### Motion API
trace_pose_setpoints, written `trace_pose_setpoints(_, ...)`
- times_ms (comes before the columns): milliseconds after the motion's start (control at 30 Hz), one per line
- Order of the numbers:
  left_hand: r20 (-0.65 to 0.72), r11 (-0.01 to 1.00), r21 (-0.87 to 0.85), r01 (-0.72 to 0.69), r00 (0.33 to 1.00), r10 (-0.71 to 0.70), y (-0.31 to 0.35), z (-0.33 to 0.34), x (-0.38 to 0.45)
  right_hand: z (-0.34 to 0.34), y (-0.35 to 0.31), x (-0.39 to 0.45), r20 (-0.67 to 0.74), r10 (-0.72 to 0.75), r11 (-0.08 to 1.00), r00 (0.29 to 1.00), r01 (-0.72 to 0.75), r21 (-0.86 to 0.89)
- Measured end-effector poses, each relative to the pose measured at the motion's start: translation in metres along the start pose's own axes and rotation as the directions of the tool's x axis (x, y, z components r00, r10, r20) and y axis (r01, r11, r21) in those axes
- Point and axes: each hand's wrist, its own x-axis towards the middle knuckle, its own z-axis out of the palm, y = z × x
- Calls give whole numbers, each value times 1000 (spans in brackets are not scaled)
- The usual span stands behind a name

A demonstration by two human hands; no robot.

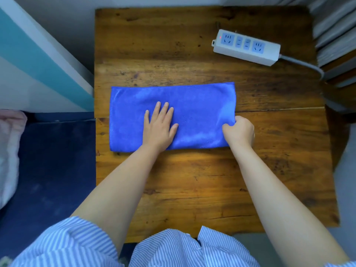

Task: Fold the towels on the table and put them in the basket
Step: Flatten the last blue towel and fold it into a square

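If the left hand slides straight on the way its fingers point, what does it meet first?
The left hand lies flat on the blue towel, fingers pointing away. It would cross the towel's far edge onto bare wooden table; nothing else shows there.

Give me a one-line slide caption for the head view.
Left hand flat on a blue towel on the wooden table; right hand pinches its right edge.

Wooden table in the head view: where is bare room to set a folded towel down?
Bare brown wooden table runs between the blue microfibre towel and the person's striped shirt, crossed by both forearms. Another bare patch lies beyond the towel, left of the white power strip. The towel's middle and right end are crowded: left hand flat, right hand gripping.
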Motion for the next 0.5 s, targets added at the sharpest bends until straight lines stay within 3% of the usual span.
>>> trace_pose_setpoints(233, -187, 993, -107, 57, 979, -77, -78, -30, -44, 2, -81, -55, -43, -384, 908, 922, 386, 164)
trace_pose_setpoints(367, -244, 964, -211, 161, 946, -212, -121, -29, -82, 35, -133, -91, 19, -471, 871, 882, 461, 168)
trace_pose_setpoints(500, -246, 922, -308, 232, 917, -313, -155, -20, -110, 98, -153, -116, 219, -461, 887, 860, 442, 132)
